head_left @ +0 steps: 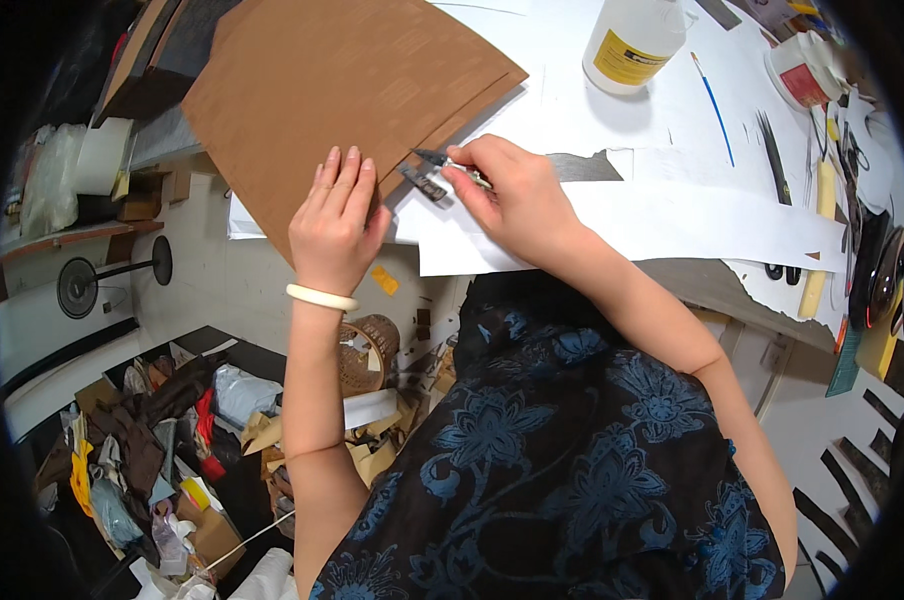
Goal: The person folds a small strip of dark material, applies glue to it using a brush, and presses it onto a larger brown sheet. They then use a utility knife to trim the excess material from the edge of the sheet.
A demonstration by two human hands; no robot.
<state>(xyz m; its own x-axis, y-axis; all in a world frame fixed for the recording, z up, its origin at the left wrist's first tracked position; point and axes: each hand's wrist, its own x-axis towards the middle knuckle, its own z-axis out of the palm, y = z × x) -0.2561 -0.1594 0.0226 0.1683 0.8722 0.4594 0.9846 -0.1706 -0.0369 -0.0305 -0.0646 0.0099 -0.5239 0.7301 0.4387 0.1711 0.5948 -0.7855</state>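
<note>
A large brown sheet (352, 80), perhaps leather or board, lies at a slant over the left of the worktable. My left hand (337, 215) rests on its near part, palm down with the fingers stretched out. A pale bangle (321, 298) circles that wrist. Pinched in my right hand (517, 190) is a small two-legged metal tool (428, 172), which looks like a pair of dividers. One dark, pointed leg meets the sheet near its right edge, where a line runs alongside. The other, broader leg is beside the edge. My fingers hide the tool's upper end.
White paper (632, 225) covers the table. A clear bottle with a yellow label (627, 60), a blue brush (714, 110), a white tub (804, 72) and black-handled tools (775, 155) stand or lie rightward. Below left are a woven basket (364, 352) and heaped scraps (152, 450).
</note>
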